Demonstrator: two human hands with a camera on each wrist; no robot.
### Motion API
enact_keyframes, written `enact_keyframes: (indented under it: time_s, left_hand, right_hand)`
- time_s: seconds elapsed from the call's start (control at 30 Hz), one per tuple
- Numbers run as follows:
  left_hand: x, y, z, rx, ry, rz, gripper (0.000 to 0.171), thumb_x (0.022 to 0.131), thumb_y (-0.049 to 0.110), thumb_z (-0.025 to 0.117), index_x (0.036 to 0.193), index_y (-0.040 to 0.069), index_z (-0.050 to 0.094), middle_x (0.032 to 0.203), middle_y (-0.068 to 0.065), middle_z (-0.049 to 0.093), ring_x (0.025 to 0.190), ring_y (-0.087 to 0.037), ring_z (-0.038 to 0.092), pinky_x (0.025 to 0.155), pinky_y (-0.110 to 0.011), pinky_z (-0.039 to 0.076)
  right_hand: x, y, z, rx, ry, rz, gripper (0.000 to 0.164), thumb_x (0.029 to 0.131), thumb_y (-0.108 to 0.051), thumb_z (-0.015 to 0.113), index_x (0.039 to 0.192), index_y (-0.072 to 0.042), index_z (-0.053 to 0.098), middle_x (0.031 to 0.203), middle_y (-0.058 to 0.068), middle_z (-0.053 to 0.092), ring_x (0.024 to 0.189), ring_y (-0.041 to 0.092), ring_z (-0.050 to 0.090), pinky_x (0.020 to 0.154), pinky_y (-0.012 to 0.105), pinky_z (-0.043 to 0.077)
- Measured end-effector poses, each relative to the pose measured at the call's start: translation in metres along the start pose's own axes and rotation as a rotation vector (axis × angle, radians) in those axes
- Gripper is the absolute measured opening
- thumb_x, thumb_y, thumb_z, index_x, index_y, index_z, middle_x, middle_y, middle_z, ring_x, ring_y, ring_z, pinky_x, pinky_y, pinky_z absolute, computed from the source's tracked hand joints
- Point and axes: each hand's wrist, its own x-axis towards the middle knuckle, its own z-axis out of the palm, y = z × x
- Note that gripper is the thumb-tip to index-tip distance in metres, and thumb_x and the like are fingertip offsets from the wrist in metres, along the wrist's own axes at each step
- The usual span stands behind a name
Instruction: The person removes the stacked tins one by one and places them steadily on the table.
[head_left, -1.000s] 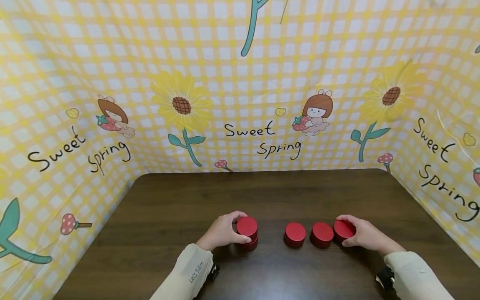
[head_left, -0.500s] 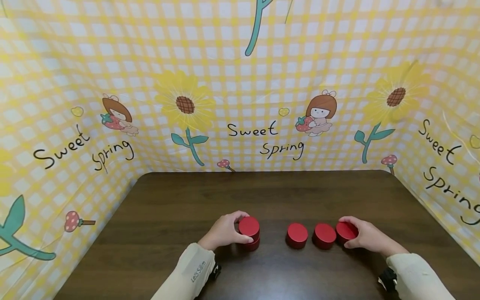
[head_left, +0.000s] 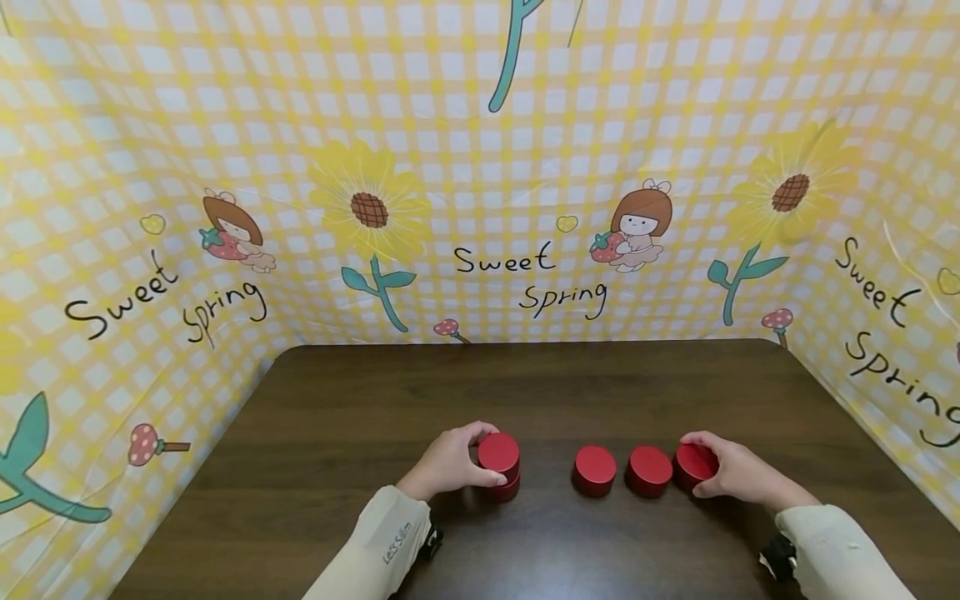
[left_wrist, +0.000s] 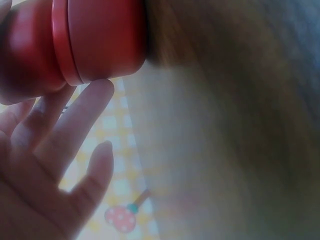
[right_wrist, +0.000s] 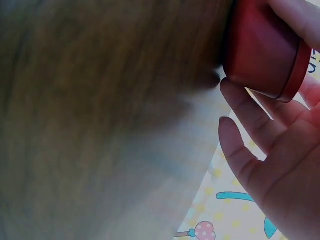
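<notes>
Two round red tins stand stacked left of centre in the head view. My left hand (head_left: 450, 461) grips the upper tin (head_left: 498, 452) from its left side, thumb in front and fingers behind. The lower tin (head_left: 504, 490) shows only in part beneath it. In the left wrist view, both stacked tins (left_wrist: 107, 37) appear beside the spread fingers. Over on the right, my right hand (head_left: 738, 473) holds another red tin (head_left: 692, 468) between thumb and fingers. That tin (right_wrist: 262, 50) also shows in the right wrist view, its base by the wooden surface.
Two more red tins, one (head_left: 594, 472) nearer the stack and one (head_left: 648, 472) close beside the right hand's tin, stand between the hands. The dark wooden table (head_left: 465, 383) is bordered by yellow checked cloth (head_left: 480, 183) at the back and sides.
The head view has shifted slightly. My right hand and its tin have edged very slightly right. The left hand keeps its grip on the stack's upper tin.
</notes>
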Motion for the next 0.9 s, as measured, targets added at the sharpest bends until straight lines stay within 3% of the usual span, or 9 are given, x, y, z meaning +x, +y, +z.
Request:
enact_keyframes:
  time_s: [0.4,0.67,0.9]
  left_hand:
    - [0.000,0.002,0.000,-0.003,-0.002,-0.013,0.058,0.072,0.026,0.084,0.121,0.007,0.059,0.107,-0.003,0.064,0.098,-0.021,0.058,0.081,-0.038,0.050]
    - [0.000,0.000,0.001,0.003,0.002,-0.020,0.059,0.072,0.027,0.084,0.121,0.007,0.058,0.108,-0.004,0.064,0.100,-0.022,0.058,0.082,-0.040,0.049]
    - [-0.001,0.000,0.003,0.006,0.010,-0.014,0.059,0.073,0.026,0.083,0.122,0.006,0.058,0.109,-0.005,0.064,0.099,-0.022,0.058,0.081,-0.040,0.049]
  right_hand:
    - [-0.001,-0.001,-0.001,-0.014,0.004,-0.005,0.064,0.064,-0.005,0.083,0.119,0.006,0.051,0.097,0.009,0.058,0.085,0.023,0.052,0.068,0.032,0.045]
    - [-0.002,-0.003,-0.001,-0.017,0.021,-0.013,0.071,0.068,-0.014,0.083,0.126,0.009,0.048,0.104,0.014,0.060,0.089,0.025,0.055,0.069,0.029,0.047]
    - [0.000,-0.017,0.002,-0.052,0.129,-0.061,0.073,0.074,-0.020,0.083,0.130,0.010,0.046,0.121,0.030,0.056,0.110,0.045,0.053,0.085,0.053,0.047]
